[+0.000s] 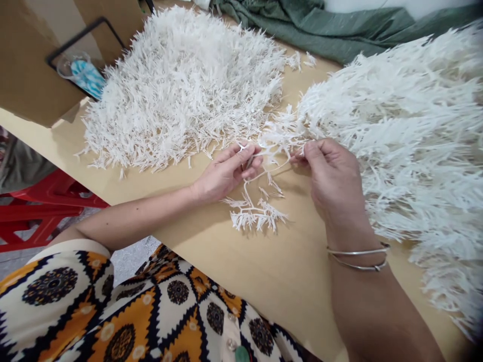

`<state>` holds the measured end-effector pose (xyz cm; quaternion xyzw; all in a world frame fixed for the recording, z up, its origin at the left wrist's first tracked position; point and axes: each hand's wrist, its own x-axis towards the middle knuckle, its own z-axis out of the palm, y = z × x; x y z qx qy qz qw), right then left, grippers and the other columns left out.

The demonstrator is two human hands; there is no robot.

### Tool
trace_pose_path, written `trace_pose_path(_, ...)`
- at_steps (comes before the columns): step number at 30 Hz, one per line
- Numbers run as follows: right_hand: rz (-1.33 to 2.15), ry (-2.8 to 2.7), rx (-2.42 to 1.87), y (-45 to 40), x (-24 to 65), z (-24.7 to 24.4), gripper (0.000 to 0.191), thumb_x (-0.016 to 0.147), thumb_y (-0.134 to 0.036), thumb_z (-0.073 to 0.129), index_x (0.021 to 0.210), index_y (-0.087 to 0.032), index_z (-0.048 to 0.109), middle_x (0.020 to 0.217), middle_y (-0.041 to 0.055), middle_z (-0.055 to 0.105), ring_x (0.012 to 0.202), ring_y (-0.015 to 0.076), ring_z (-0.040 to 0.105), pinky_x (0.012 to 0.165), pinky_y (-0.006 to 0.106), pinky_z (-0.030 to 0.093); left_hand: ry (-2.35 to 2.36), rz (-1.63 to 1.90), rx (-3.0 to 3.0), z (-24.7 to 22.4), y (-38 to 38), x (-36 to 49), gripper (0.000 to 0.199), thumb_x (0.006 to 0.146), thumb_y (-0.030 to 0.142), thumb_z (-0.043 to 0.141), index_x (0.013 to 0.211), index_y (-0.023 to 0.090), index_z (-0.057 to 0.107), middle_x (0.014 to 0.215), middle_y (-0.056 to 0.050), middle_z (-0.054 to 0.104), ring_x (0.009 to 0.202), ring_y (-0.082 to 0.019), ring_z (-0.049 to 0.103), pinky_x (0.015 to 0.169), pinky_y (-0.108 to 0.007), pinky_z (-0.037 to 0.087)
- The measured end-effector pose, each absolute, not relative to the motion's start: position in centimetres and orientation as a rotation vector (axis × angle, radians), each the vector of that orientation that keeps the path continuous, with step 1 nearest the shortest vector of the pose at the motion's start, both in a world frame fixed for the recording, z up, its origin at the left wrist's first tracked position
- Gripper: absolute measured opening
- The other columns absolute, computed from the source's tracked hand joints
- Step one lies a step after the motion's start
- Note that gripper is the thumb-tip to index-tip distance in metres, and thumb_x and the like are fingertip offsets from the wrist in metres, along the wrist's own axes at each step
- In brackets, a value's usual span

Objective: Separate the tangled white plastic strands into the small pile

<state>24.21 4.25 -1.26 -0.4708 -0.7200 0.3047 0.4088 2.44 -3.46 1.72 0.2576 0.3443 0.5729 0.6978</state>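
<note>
Left hand (pixel 232 168) pinching branching white sprig (pixel 269 146) near middle of tabletop (pixel 211 246); right hand (pixel 332 176) gripping its other side, thumb against fingers; larger white pile (pixel 415 120) along tabletop's right edge, other pile (pixel 188 80) toward far edge

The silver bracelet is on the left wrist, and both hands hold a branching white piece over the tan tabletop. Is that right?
Not quite: the wrist is wrong. The head view shows the silver bracelet on the right wrist. The left hand and right hand do hold a branching white piece over the tan tabletop.
</note>
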Motion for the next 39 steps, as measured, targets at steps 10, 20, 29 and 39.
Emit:
trace_pose_path(10,0.694,-1.967,-1.102,0.2,20.9,2.1,0.026,0.103,-0.049,0.065,0.113,-0.027,0.074,0.111,0.0076,0.076,0.102,0.0242,0.071,0.089,0.044,0.057,0.770,1.218,0.485,1.0,-2.3,1.6,0.007,0.096,0.020,0.075,0.097,0.015,0.070,0.084,0.000,0.076,0.073,-0.006,0.069,0.076,-0.019,0.056)
trace_pose_path(20,1.033,-1.747,-1.111,0.0,20.2,1.3,0.010,0.096,-0.034,0.073,0.098,-0.027,0.067,0.085,-0.0009,0.071,0.074,0.0160,0.065,0.068,0.032,0.055,0.755,1.180,0.568,1.1,-2.4,1.6,0.023,0.078,0.020,0.089,0.095,0.013,0.074,0.077,0.003,0.069,0.062,-0.002,0.053,0.060,-0.018,0.042)
trace_pose_path(29,0.878,-1.843,-1.097,-0.4,19.8,1.6,0.013,0.093,-0.022,0.069,0.105,-0.027,0.067,0.093,0.0013,0.076,0.086,0.0195,0.073,0.083,0.038,0.061,0.926,1.263,0.846,0.3,-2.8,1.9,0.041,0.082,0.049,0.090,0.082,0.017,0.063,0.070,0.007,0.060,0.060,-0.003,0.046,0.058,-0.019,0.037)
trace_pose_path(39,0.617,-1.772,-1.259,2.5,21.8,-0.6,0.010,0.086,-0.020,0.068,0.094,-0.024,0.069,0.084,0.0015,0.073,0.075,0.0188,0.068,0.077,0.039,0.058,0.862,1.161,1.091,1.3,-3.8,2.0,0.038,0.089,0.052,0.082,0.091,0.017,0.067,0.072,0.005,0.058,0.061,-0.005,0.047,0.059,-0.022,0.038)
